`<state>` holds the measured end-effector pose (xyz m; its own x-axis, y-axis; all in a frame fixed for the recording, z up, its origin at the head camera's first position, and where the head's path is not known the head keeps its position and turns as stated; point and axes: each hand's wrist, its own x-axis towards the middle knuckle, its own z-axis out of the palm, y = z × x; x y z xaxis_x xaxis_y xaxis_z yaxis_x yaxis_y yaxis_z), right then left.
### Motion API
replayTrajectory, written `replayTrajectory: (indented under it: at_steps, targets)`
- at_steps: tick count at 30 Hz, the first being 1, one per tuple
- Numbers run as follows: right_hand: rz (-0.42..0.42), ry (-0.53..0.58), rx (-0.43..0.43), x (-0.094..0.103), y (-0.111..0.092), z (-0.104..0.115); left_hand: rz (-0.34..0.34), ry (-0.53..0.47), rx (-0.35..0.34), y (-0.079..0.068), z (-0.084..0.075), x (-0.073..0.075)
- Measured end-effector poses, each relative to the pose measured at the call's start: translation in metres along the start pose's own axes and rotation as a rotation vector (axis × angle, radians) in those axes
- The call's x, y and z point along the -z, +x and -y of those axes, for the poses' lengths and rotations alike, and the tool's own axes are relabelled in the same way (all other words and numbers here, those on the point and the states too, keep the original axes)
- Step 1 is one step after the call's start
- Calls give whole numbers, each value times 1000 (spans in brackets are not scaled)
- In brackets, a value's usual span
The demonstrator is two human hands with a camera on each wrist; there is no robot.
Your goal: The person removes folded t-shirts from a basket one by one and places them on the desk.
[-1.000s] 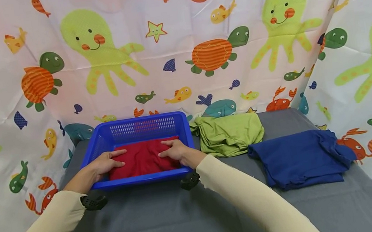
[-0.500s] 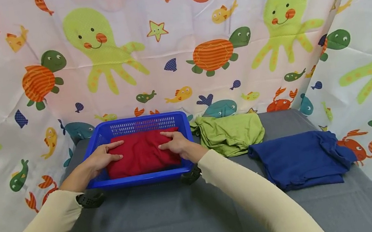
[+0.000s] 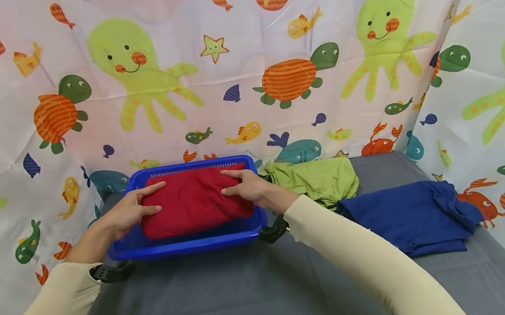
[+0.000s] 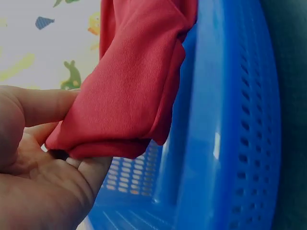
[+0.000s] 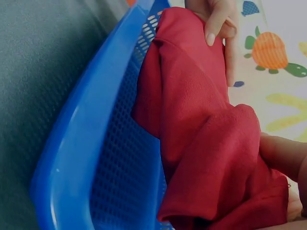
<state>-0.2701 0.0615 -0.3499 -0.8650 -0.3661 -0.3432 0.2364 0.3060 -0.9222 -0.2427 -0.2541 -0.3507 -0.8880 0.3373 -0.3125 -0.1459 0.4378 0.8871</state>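
Note:
A folded red cloth, perhaps a garment, is held up between both hands over the blue plastic basket. My left hand grips its left end, the thumb on top and the fingers underneath, as the left wrist view shows on the cloth. At the other end my right hand pinches the right side. In the right wrist view the cloth sags in folds above the perforated basket wall. Part of the right hand's fingers is hidden behind the cloth.
A crumpled green cloth lies right of the basket, close to my right forearm. Farther right is a folded navy cloth. The grey table meets a curtain printed with sea animals at the back and sides.
Both hands have risen with the red cloth, lifting it from the basket floor to about rim height. The green and navy cloths have stayed put.

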Motion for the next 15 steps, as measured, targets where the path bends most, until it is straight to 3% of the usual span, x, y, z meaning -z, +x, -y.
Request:
replayTrajectory:
  at_steps: [8, 15]
  targets:
    - [31, 11, 13, 26, -20, -3, 20, -83, -3, -2, -16, -21]
    - [31, 5, 51, 40, -32, -3, 28, -108, -31, -7, -26, -28]
